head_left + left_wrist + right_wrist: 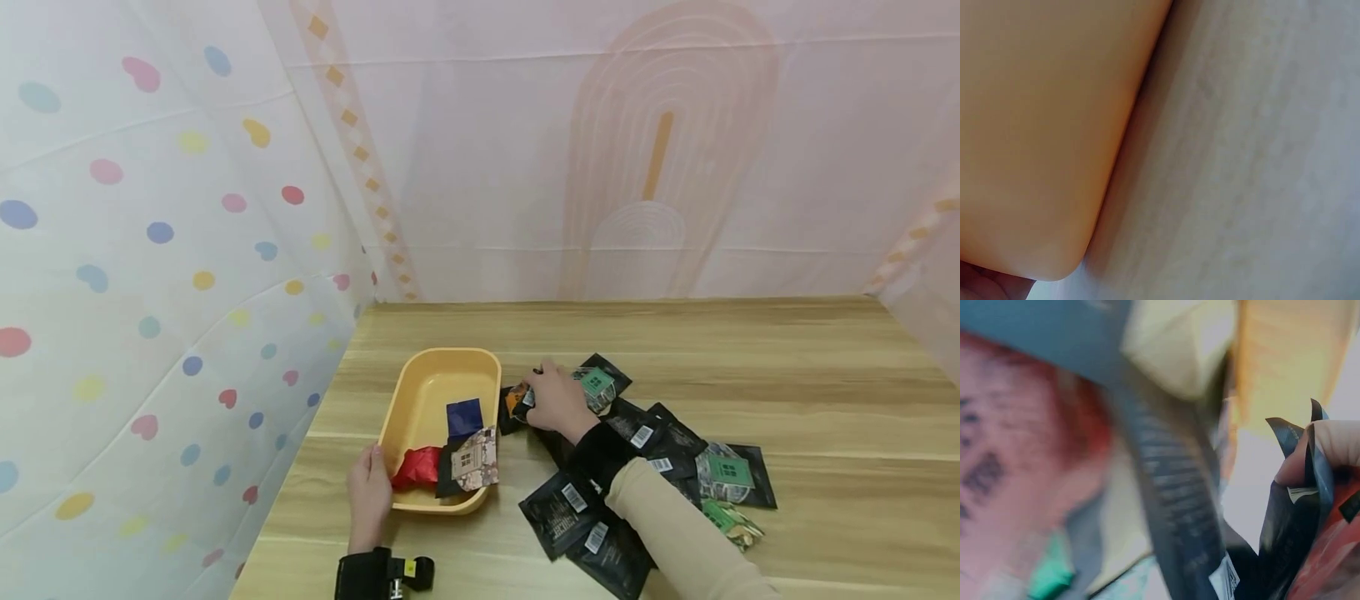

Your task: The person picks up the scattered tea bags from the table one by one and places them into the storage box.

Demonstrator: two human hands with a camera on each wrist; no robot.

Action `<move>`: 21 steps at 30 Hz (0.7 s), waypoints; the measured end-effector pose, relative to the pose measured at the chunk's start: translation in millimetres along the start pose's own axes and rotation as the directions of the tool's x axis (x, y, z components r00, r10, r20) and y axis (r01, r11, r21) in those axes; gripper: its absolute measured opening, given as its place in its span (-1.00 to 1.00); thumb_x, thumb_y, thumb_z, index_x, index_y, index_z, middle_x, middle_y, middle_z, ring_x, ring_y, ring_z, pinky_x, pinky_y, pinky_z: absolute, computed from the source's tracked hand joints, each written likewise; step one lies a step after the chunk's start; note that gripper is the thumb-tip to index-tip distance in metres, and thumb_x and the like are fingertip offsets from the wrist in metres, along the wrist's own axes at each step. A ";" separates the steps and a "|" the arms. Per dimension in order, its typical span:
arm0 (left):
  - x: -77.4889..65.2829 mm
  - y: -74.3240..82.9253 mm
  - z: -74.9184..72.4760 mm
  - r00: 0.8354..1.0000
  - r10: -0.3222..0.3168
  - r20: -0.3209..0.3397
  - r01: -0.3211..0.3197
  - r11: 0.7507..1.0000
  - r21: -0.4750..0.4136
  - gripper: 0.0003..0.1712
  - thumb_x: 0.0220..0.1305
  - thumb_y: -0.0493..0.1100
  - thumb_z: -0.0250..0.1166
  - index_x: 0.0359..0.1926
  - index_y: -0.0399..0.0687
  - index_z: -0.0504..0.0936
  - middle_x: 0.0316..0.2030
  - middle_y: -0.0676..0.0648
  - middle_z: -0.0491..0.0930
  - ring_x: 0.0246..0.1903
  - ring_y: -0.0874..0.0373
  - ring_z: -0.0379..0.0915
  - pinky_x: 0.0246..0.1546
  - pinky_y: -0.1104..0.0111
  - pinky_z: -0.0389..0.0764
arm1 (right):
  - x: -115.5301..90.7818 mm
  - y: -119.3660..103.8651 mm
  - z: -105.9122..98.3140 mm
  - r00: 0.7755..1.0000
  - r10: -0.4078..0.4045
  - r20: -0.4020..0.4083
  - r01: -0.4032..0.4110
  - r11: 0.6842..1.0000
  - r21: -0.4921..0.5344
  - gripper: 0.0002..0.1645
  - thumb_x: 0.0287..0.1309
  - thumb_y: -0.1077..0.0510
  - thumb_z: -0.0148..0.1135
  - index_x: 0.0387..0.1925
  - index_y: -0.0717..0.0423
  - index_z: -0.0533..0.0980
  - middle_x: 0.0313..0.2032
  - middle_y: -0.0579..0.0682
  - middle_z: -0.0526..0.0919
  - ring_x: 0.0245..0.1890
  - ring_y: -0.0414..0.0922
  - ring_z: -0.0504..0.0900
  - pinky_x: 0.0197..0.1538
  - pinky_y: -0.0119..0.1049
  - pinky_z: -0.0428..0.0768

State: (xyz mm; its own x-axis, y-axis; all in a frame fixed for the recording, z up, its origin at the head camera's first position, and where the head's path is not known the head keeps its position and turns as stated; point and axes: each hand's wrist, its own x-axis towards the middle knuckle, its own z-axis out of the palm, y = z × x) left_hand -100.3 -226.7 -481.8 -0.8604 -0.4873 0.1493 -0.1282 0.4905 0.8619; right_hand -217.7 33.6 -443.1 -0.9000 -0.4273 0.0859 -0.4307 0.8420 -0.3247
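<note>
My left hand point(369, 496) grips the left edge of a yellow plastic tray point(401, 400). Close up in the left wrist view, the tray's smooth side point(1041, 156) fills the left half, with a bit of finger point(997, 284) at its bottom corner. Inside the tray lie a red packet point(417, 468), a dark blue packet point(464, 418) and a black sachet with a patterned label point(476, 461). Right of the tray, my right hand point(558, 400) pinches a black sachet point(1288, 515) at its edge between thumb and finger, over a pile of similar sachets.
Several black sachets point(566, 504) with white barcode stickers lie spread right of the tray, partly under my right forearm. Toward the right are a green-labelled sachet point(731, 472) and a small green packet point(729, 523). A patterned cloth point(480, 167) hangs behind the wooden table point(847, 383).
</note>
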 end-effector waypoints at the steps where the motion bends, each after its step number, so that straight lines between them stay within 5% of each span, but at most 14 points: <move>1: 0.0 0.2 0.1 1.000 -0.002 0.001 0.002 1.000 -0.002 -0.60 0.41 -0.27 -0.22 -0.11 -0.55 0.45 -0.35 -0.38 0.45 -0.28 -0.13 0.33 -0.26 0.15 0.35 | 0.1 -1.9 -2.7 1.000 -0.010 -0.019 0.010 1.000 0.006 -0.52 -0.13 0.21 0.21 -0.04 0.01 0.50 -0.21 0.11 0.32 -0.44 -0.02 0.28 -0.52 -0.23 0.20; 10: 0.8 0.2 3.4 0.999 0.045 -0.020 -0.044 0.999 0.024 -0.64 0.39 -0.29 -0.17 -0.27 -0.51 0.49 -0.61 -0.10 0.23 -0.49 0.04 0.17 -0.46 0.30 0.20 | -1.7 -16.0 -25.4 0.996 -0.047 -0.077 0.049 0.999 0.020 -0.69 -0.05 0.19 0.20 -0.17 0.03 0.46 -0.19 0.11 0.33 -0.32 0.02 0.28 -0.45 -0.19 0.22; 21: 0.1 1.8 1.9 1.000 0.007 -0.016 -0.007 1.000 0.030 -0.59 0.42 -0.26 -0.21 -0.15 -0.53 0.47 -0.43 -0.28 0.42 -0.37 -0.04 0.27 -0.36 0.25 0.27 | 1.4 -16.7 -27.5 0.995 -0.066 -0.076 0.064 0.998 -0.025 -0.63 -0.17 0.16 0.24 -0.19 0.00 0.50 -0.29 0.04 0.33 -0.40 -0.03 0.31 -0.49 -0.17 0.26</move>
State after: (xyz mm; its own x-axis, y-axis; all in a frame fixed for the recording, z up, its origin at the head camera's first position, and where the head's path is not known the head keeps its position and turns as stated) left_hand -101.6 -224.5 -481.1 -0.8531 -0.4955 0.1634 -0.1372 0.5151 0.8461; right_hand -213.6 27.9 -411.7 -0.8722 -0.4554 0.1785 -0.4890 0.8210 -0.2949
